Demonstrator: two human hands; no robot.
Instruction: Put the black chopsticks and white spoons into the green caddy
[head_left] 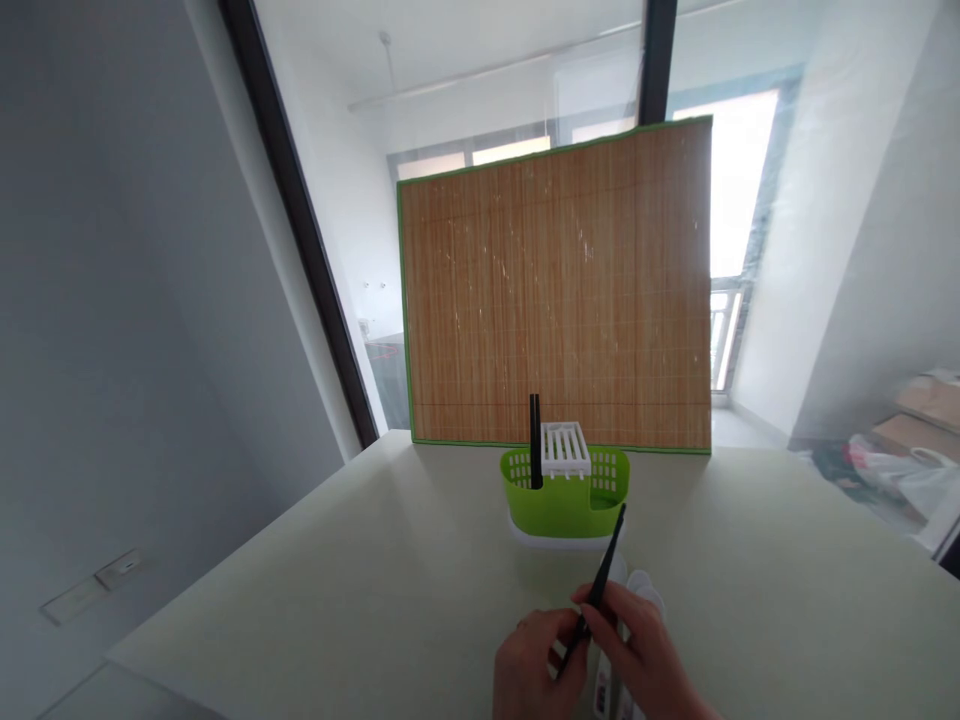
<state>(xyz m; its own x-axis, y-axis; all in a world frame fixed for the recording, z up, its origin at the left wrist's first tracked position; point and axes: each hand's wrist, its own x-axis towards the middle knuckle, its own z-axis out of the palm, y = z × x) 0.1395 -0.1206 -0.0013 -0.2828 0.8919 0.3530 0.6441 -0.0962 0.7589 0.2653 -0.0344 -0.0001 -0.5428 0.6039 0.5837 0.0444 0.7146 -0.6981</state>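
Observation:
Black chopsticks [609, 560] slant up and away between my two hands at the front of the table. My left hand [534, 660] is closed around their lower part, and the fingers of my right hand [641, 640] pinch them higher up. Whether it is one stick or a pair I cannot make out. Beneath and beside my right hand lie white spoons [639, 580], partly covered by it. Just beyond stands a green utensil holder [551, 510] with a white slotted rack [566, 448] across its top. More black chopsticks [535, 440] stand upright in its left compartment.
The pale table [360, 580] extends to both sides. At its far edge a bamboo mat [559, 300] with green edging stands upright before a glass partition. A grey wall [150, 300] rises on the left. Boxes [930, 410] and plastic bags [892, 475] lie beyond the table, right.

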